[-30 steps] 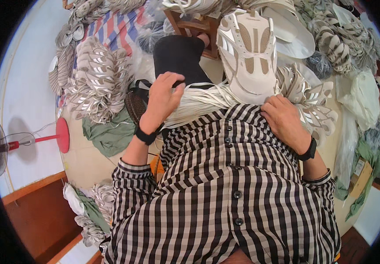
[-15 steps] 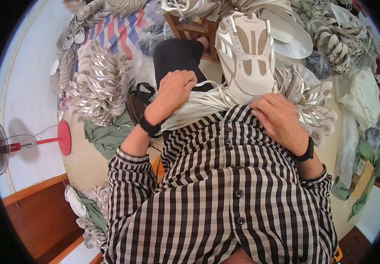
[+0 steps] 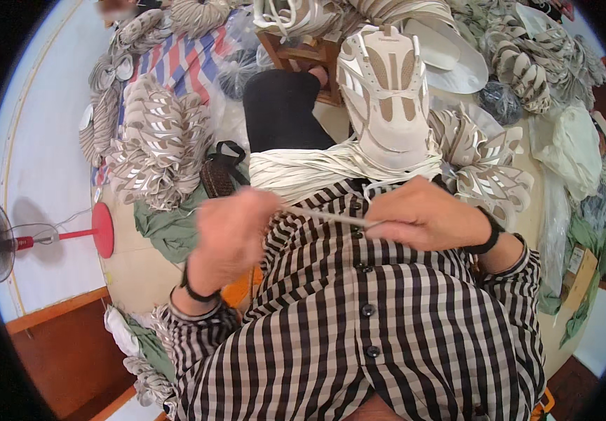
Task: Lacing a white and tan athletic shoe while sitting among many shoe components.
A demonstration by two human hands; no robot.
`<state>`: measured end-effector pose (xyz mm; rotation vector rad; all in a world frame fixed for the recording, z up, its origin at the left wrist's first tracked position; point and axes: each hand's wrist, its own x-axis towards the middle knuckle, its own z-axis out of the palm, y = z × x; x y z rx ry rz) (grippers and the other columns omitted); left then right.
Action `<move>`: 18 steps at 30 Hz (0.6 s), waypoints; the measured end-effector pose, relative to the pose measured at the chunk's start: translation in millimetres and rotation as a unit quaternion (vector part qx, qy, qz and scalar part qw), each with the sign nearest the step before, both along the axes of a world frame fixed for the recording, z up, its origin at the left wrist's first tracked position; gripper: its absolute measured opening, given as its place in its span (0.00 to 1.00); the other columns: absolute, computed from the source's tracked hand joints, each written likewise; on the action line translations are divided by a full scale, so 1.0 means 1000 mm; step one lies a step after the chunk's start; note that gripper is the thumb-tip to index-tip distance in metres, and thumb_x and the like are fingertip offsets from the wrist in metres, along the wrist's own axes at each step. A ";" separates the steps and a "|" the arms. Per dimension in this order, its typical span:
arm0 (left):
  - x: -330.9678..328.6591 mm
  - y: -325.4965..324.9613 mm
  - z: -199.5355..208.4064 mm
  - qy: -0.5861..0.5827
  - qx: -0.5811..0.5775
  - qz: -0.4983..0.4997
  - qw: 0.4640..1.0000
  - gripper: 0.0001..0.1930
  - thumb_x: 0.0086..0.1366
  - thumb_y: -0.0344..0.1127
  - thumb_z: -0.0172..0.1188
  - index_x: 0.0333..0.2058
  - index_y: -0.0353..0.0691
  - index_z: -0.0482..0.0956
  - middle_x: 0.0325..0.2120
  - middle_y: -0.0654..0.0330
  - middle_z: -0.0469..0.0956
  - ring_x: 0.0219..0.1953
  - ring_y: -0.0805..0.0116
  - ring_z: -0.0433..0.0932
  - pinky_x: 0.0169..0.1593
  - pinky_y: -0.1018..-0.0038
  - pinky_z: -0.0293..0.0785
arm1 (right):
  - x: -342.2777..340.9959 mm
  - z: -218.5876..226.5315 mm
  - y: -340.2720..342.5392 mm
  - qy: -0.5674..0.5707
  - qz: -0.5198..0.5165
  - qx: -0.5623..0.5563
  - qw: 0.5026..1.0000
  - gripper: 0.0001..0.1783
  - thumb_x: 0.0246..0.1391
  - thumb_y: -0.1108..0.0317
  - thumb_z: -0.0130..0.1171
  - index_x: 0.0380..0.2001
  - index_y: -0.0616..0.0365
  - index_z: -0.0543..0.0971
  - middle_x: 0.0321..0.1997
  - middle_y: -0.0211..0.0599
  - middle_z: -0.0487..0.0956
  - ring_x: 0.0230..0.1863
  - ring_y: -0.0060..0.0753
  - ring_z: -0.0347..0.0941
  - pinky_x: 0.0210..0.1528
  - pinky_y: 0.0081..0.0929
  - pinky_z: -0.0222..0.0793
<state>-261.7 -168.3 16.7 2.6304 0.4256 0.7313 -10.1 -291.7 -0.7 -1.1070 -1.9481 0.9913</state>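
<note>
A pale shoelace (image 3: pixel 327 215) is drawn nearly straight between my two hands, in front of my checked shirt. My left hand (image 3: pixel 236 228) is smeared by motion, but the lace runs into its closed fingers. Thumb and bent fingers of my right hand (image 3: pixel 422 214) pinch the other end, with a thin tip by the thumb. Just beyond, a thick bundle of cream laces (image 3: pixel 296 172) lies across my lap. A beige and white shoe upper (image 3: pixel 395 137) rests on my right thigh, its toe toward me, touched by neither hand.
Stacked shoe uppers (image 3: pixel 156 140) lie at the left, with more uppers (image 3: pixel 482 154) at the right. A wooden stool (image 3: pixel 303 52) stands ahead. A fan with a red base (image 3: pixel 103 230) is at the far left. A clear plastic bag (image 3: pixel 573 151) and green cloth (image 3: pixel 170 228) lie about.
Both hands have come back toward my body from the lace bundle and the shoe upper. A single lace now stretches between them. My left hand moved down and left.
</note>
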 end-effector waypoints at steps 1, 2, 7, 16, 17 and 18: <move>-0.015 0.008 0.000 -0.004 0.116 0.060 0.991 0.03 0.59 0.23 0.55 0.31 0.37 0.75 0.22 0.57 0.76 0.23 0.63 0.77 0.28 0.74 0.70 | 0.010 0.002 -0.007 -0.017 -0.025 -0.013 0.999 0.09 0.55 0.66 0.56 0.27 0.61 0.73 0.19 0.43 0.69 0.21 0.48 0.67 0.24 0.36 0.62; -0.033 0.019 -0.005 0.005 0.159 0.154 0.975 0.03 0.60 0.24 0.54 0.32 0.37 0.75 0.23 0.56 0.76 0.24 0.62 0.77 0.29 0.72 0.71 | 0.021 0.001 -0.013 -0.033 -0.056 -0.021 0.998 0.10 0.55 0.66 0.55 0.26 0.61 0.72 0.19 0.44 0.68 0.21 0.47 0.66 0.24 0.35 0.61; -0.136 0.120 -0.009 -0.009 0.237 0.423 0.875 0.05 0.66 0.30 0.50 0.38 0.40 0.73 0.28 0.50 0.78 0.28 0.56 0.78 0.32 0.69 0.72 | 0.074 0.024 -0.062 -0.119 -0.212 -0.039 0.969 0.10 0.56 0.68 0.54 0.25 0.63 0.72 0.17 0.41 0.66 0.19 0.39 0.62 0.23 0.29 0.58; -0.294 0.218 -0.043 0.102 0.227 0.583 0.774 0.09 0.64 0.31 0.45 0.41 0.41 0.71 0.36 0.49 0.79 0.37 0.46 0.77 0.39 0.57 0.70 | 0.159 0.031 -0.082 -0.309 -0.427 0.073 0.847 0.05 0.57 0.73 0.49 0.35 0.63 0.70 0.23 0.42 0.69 0.23 0.40 0.62 0.28 0.29 0.62; -0.306 0.219 -0.043 0.100 0.229 0.579 0.776 0.09 0.64 0.31 0.45 0.41 0.41 0.71 0.36 0.49 0.79 0.37 0.46 0.77 0.39 0.57 0.70 | 0.169 0.025 -0.081 -0.309 -0.431 0.072 0.845 0.05 0.57 0.73 0.49 0.35 0.63 0.70 0.23 0.42 0.69 0.23 0.40 0.62 0.28 0.29 0.62; -0.319 0.221 -0.042 0.116 0.229 0.602 0.757 0.09 0.62 0.30 0.46 0.40 0.40 0.71 0.37 0.49 0.79 0.38 0.47 0.78 0.39 0.57 0.70 | 0.178 0.019 -0.079 -0.324 -0.449 0.142 0.821 0.06 0.57 0.74 0.48 0.36 0.62 0.71 0.24 0.43 0.70 0.25 0.42 0.65 0.29 0.29 0.64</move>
